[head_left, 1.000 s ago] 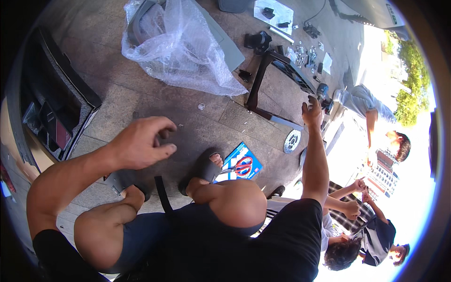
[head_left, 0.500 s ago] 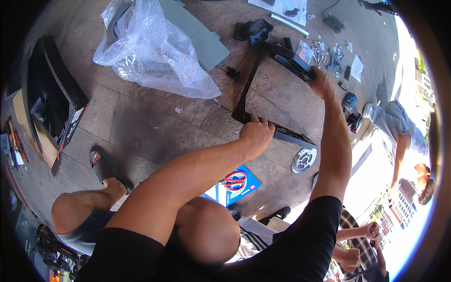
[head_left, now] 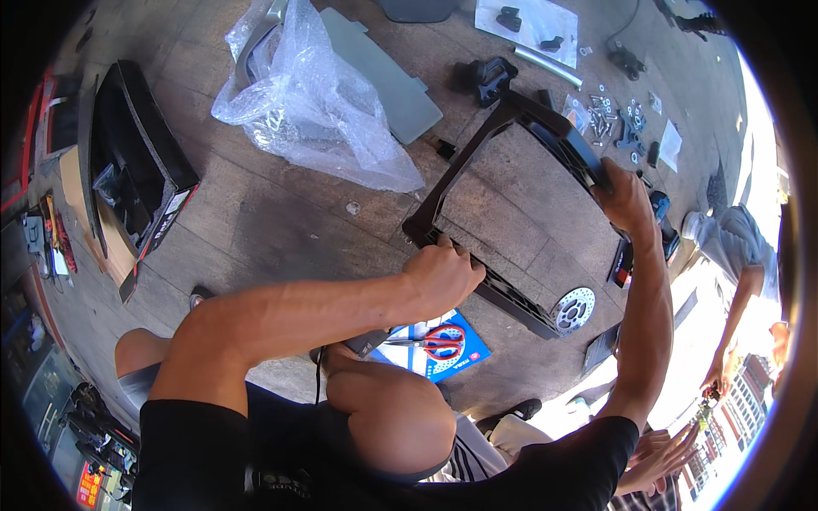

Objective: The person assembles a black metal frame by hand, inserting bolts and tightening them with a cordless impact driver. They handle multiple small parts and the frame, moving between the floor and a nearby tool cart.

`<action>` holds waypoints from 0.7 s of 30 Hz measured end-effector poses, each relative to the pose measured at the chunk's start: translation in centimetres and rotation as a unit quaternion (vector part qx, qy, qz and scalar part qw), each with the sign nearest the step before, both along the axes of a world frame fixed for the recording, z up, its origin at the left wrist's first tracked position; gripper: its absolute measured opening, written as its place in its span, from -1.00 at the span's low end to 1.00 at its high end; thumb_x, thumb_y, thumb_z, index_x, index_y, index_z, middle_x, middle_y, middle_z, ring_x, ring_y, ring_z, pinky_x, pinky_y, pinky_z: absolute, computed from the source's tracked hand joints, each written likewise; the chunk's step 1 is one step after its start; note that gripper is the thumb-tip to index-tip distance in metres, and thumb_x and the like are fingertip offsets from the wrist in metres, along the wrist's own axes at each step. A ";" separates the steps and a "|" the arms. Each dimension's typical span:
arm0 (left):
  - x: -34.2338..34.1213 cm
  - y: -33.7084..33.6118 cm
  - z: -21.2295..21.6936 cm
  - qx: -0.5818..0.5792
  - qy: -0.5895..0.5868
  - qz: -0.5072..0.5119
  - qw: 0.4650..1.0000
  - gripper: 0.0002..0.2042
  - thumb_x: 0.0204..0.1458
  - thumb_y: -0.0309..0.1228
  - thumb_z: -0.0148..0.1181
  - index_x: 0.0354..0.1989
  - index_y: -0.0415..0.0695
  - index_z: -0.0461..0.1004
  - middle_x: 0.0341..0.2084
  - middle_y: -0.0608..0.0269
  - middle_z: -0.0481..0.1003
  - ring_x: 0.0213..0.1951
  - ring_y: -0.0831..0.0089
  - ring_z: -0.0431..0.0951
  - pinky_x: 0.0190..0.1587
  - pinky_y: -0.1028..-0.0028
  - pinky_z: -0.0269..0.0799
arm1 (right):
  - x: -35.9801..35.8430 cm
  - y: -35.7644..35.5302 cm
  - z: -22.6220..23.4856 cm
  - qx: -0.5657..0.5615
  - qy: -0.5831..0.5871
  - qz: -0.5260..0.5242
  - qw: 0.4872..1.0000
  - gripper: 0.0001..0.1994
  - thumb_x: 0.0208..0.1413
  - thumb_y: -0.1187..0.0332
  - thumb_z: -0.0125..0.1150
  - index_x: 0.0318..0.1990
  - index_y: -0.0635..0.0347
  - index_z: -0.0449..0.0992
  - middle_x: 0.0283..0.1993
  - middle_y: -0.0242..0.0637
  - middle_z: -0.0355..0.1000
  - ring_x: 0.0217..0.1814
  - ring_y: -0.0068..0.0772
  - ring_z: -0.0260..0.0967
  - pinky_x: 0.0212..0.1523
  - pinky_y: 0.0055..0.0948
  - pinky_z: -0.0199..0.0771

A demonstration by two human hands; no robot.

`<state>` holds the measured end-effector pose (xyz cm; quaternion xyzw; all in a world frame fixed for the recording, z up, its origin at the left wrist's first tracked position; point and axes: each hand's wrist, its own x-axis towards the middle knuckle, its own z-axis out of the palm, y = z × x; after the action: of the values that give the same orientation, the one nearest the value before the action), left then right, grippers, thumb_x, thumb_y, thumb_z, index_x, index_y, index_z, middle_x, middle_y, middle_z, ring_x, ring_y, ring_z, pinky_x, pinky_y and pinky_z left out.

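Both my hands hold a black U-shaped frame (head_left: 458, 170) above the paving, its crossbar on the far left side. My left hand (head_left: 445, 274) is closed over the nearer arm, close to the corner. My right hand (head_left: 626, 200) grips the end part of the farther arm, fingers wrapped round it. Beside the tip of the nearer arm is a silver perforated brake disc (head_left: 573, 311). Below my left hand, red-handled scissors (head_left: 445, 342) rest on a blue-and-white flat package (head_left: 471, 351).
Bubble wrap (head_left: 319, 128) lies by a grey-green panel (head_left: 388, 81) at the back. Loose bolts (head_left: 603, 119), a silver tube (head_left: 548, 66) and a black bracket (head_left: 496, 81) are spread beyond the frame. An open black box (head_left: 141, 136) stands left. Other people are at the right.
The U-shaped frame has come nearer to me and looks larger, with both hands moving along with it. My view has shifted a little, and my left forearm lies more level.
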<state>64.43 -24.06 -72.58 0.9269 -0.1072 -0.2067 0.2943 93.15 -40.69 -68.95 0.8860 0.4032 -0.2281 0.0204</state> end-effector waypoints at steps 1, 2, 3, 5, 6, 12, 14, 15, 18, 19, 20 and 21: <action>-0.4 1.7 1.2 0.012 -0.006 -0.017 1.000 -0.78 -0.06 -0.42 0.16 -0.23 -0.23 0.45 -0.30 -0.13 0.50 -0.16 -0.12 0.52 -0.31 0.22 0.58 | -0.9 0.9 1.4 0.019 -0.002 0.010 1.000 -0.79 -0.06 0.44 0.21 -0.22 0.22 0.41 -0.39 0.05 0.44 -0.27 0.15 0.40 -0.28 -0.08 0.35; -1.0 3.3 2.5 0.021 -0.006 -0.035 0.999 -0.79 -0.05 -0.42 0.14 -0.23 -0.23 0.44 -0.31 -0.13 0.50 -0.16 -0.11 0.52 -0.29 0.23 0.58 | -1.7 1.9 2.9 0.005 0.011 -0.011 1.000 -0.78 -0.06 0.45 0.23 -0.23 0.23 0.41 -0.40 0.04 0.44 -0.28 0.13 0.41 -0.28 -0.10 0.36; -2.0 4.9 4.0 0.029 -0.001 -0.051 0.998 -0.79 -0.04 -0.41 0.13 -0.24 -0.23 0.44 -0.31 -0.12 0.50 -0.16 -0.09 0.52 -0.27 0.25 0.58 | -2.6 2.9 4.3 0.010 0.030 -0.018 0.999 -0.78 -0.07 0.45 0.24 -0.23 0.24 0.41 -0.42 0.03 0.43 -0.29 0.11 0.42 -0.27 -0.12 0.37; -3.6 9.6 6.3 0.046 -0.002 -0.066 0.997 -0.81 -0.11 -0.48 0.15 -0.27 -0.19 0.44 -0.32 -0.05 0.50 -0.14 -0.06 0.51 -0.29 0.27 0.57 | -5.1 5.5 6.4 0.035 -0.003 -0.006 0.999 -0.75 -0.05 0.45 0.23 -0.18 0.26 0.41 -0.41 0.03 0.43 -0.34 0.04 0.43 -0.29 -0.18 0.37; -4.7 12.0 7.6 0.048 0.004 -0.063 0.997 -0.80 -0.14 -0.50 0.17 -0.27 -0.18 0.45 -0.32 -0.04 0.50 -0.13 -0.04 0.51 -0.29 0.26 0.56 | -6.5 6.8 7.2 0.061 0.017 -0.001 0.998 -0.74 -0.04 0.45 0.22 -0.17 0.26 0.41 -0.41 0.03 0.43 -0.35 0.01 0.42 -0.29 -0.18 0.37; -12.8 26.1 14.1 0.126 0.021 -0.059 0.990 -0.72 -0.19 -0.58 0.15 -0.22 -0.15 0.49 -0.26 0.13 0.49 -0.01 0.10 0.45 -0.18 0.28 0.51 | -15.3 16.3 7.7 0.156 0.070 0.027 0.985 -0.78 0.06 0.41 0.23 -0.18 0.30 0.39 -0.60 -0.22 0.33 -0.62 -0.39 0.24 -0.55 -0.35 0.23; -16.4 29.1 15.6 0.166 0.002 -0.056 0.984 -0.75 -0.19 -0.55 0.15 -0.26 -0.13 0.50 -0.31 0.17 0.50 -0.04 0.12 0.46 -0.22 0.28 0.52 | -19.3 19.4 6.0 0.261 0.065 0.076 0.960 -0.76 0.03 0.37 0.25 -0.22 0.31 0.38 -0.60 -0.09 0.32 -0.63 -0.26 0.26 -0.57 -0.31 0.21; -18.4 30.2 16.0 0.185 -0.016 -0.051 0.981 -0.79 -0.18 -0.52 0.14 -0.30 -0.12 0.52 -0.35 0.19 0.50 -0.09 0.13 0.48 -0.26 0.29 0.53 | -21.3 20.7 5.2 0.243 0.083 0.065 0.964 -0.74 0.02 0.34 0.26 -0.22 0.32 0.39 -0.63 -0.06 0.31 -0.65 -0.24 0.28 -0.59 -0.29 0.22; -24.6 32.4 15.4 0.221 -0.004 -0.053 0.974 -0.84 -0.17 -0.48 0.14 -0.36 -0.10 0.53 -0.39 0.24 0.49 -0.11 0.15 0.47 -0.30 0.31 0.54 | -27.4 23.5 2.2 0.229 0.120 0.047 0.965 -0.71 -0.02 0.30 0.27 -0.34 0.34 0.35 -0.68 -0.02 0.29 -0.64 -0.14 0.37 -0.59 -0.23 0.28; -26.6 32.7 14.7 0.230 0.011 -0.056 0.972 -0.85 -0.17 -0.48 0.14 -0.37 -0.09 0.53 -0.38 0.25 0.49 -0.09 0.15 0.46 -0.29 0.32 0.53 | -29.1 24.0 1.2 0.222 0.105 0.050 0.968 -0.69 -0.02 0.27 0.27 -0.33 0.35 0.35 -0.66 0.04 0.31 -0.59 0.00 0.40 -0.57 -0.19 0.30; -28.5 32.8 13.7 0.223 0.025 -0.051 0.973 -0.86 -0.17 -0.47 0.14 -0.38 -0.08 0.52 -0.39 0.26 0.49 -0.09 0.16 0.45 -0.29 0.32 0.53 | -30.4 24.3 0.3 0.205 0.135 0.033 0.969 -0.68 -0.03 0.26 0.27 -0.32 0.35 0.34 -0.65 0.07 0.32 -0.55 0.11 0.40 -0.55 -0.15 0.32; -30.1 32.6 12.5 0.218 0.035 -0.049 0.974 -0.87 -0.17 -0.46 0.14 -0.39 -0.07 0.52 -0.39 0.27 0.48 -0.09 0.16 0.45 -0.30 0.33 0.53 | -31.5 24.4 -0.7 0.184 0.147 0.037 0.971 -0.67 -0.04 0.26 0.27 -0.30 0.36 0.34 -0.63 0.09 0.33 -0.52 0.14 0.41 -0.53 -0.12 0.32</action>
<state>34.33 8.52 -60.05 0.9545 -0.0949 -0.2715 0.0783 61.66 -16.30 -69.62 0.8158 0.4693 -0.2769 -0.1939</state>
